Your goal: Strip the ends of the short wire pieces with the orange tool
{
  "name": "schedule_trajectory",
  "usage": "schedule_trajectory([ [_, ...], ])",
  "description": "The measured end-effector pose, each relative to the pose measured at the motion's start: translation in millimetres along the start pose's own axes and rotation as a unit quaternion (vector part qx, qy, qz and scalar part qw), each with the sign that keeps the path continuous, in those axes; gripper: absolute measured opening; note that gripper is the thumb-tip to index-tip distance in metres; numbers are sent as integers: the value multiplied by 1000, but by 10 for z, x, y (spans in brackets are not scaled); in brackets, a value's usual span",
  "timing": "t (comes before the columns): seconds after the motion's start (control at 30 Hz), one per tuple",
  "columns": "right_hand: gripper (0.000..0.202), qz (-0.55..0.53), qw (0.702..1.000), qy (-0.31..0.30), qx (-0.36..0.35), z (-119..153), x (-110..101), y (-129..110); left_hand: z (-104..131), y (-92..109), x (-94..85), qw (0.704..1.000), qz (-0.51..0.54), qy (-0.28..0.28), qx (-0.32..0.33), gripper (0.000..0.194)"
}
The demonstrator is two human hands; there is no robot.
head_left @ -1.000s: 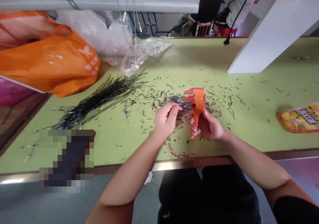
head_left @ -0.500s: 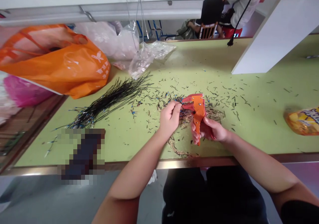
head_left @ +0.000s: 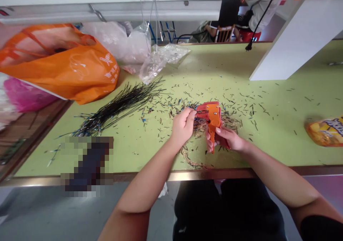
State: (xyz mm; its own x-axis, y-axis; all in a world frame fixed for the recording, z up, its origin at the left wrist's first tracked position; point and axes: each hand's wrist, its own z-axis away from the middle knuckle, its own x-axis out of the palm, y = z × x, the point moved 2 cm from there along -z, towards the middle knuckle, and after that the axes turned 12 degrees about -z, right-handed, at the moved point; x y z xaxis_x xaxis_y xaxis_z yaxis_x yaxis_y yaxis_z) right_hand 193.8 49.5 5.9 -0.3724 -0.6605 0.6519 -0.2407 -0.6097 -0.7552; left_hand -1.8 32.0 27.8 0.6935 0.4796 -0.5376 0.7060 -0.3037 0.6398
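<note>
My right hand point(head_left: 226, 138) is wrapped round the handles of an orange and red wire stripper point(head_left: 214, 117), held upright above the table with its jaws to the left. At those jaws my left hand point(head_left: 184, 124) is closed in a pinch, thumb against fingers. A thin dark strand, apparently a black wire point(head_left: 199, 112), runs from the fingertips into the jaws; most of it is hidden. Under and around both hands lie short black clippings point(head_left: 171, 107), some blue-tipped bits and a heap of copper-coloured scraps point(head_left: 232, 123). A bundle of long black wires point(head_left: 125, 99) rests to the left.
An orange bag point(head_left: 88, 71) and clear plastic bags point(head_left: 115, 42) stand at the back left. A blurred-out dark object point(head_left: 89, 166) overlaps the front edge. A white post point(head_left: 284, 44) rises back right, near a yellow packet point(head_left: 327, 132). Other people point(head_left: 230, 14) sit beyond the table.
My right thumb has shifted slightly left onto the stripper's orange handle. My left hand keeps its pinch at the jaws. The whole view has moved a little.
</note>
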Motion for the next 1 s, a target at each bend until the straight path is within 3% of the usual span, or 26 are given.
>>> schedule_trajectory([
  [0.37,56,-74,996,49,-11,-79,130,178,19,-72,65,999,17,-1,-28,47],
  [0.67,59,-42,991,112,-52,-124,146,289,27,-104,112,999,10,3,-47,58],
  [1.0,55,-67,993,52,-78,-73,165,256,61,-71,60,994,85,-19,-66,51],
])
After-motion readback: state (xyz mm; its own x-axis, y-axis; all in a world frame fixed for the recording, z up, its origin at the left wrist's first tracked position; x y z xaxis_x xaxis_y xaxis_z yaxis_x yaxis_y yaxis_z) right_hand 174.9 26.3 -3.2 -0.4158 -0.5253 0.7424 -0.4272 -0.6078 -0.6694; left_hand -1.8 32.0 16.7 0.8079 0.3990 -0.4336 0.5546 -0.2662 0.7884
